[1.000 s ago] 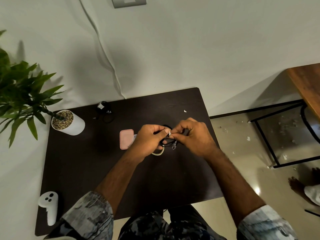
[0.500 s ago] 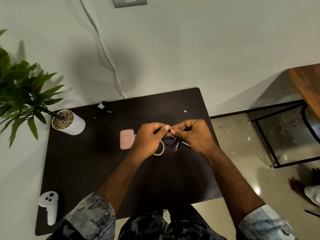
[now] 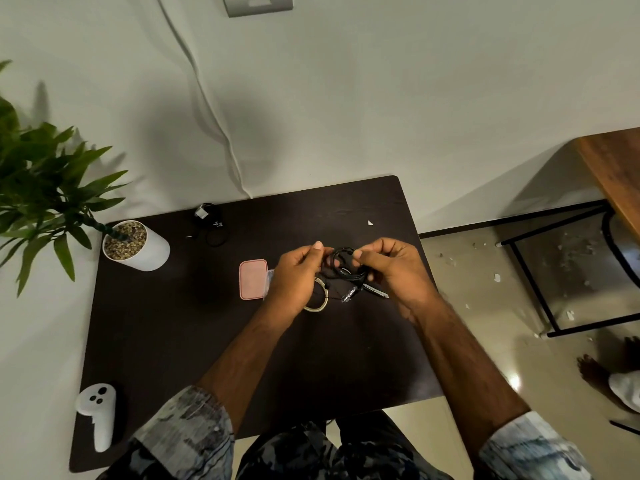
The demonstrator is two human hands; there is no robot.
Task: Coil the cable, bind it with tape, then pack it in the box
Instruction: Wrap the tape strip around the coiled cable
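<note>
- Dark desk (image 3: 166, 341) against a pale wall, seen from above; a white handheld controller (image 3: 98, 414) lies at its near left corner.
- Patterned sleeves (image 3: 187, 431) frame the near edge, bare forearms reaching to the middle of the desk.
- Left hand (image 3: 294, 282) is raised above the desk with its fingers curled and thumb up, pinching the left side of a small black coiled cable (image 3: 346, 263).
- Right hand (image 3: 394, 271) pinches the coil's right side between thumb and curled fingers, so the cable is held between both hands, off the desk.
- Cable ends with connectors (image 3: 349, 294) hang below the coil.
- Under the left hand lies a pale ring, probably the roll of tape (image 3: 317, 308), mostly hidden.
- Pink box (image 3: 252, 278) sits on the desk just left of the left hand.
- Farther back, another dark cable bundle (image 3: 209, 223) lies near the far edge, with a white potted plant (image 3: 136, 245) at the far left corner.
- White cord (image 3: 207, 105) runs down the wall.
</note>
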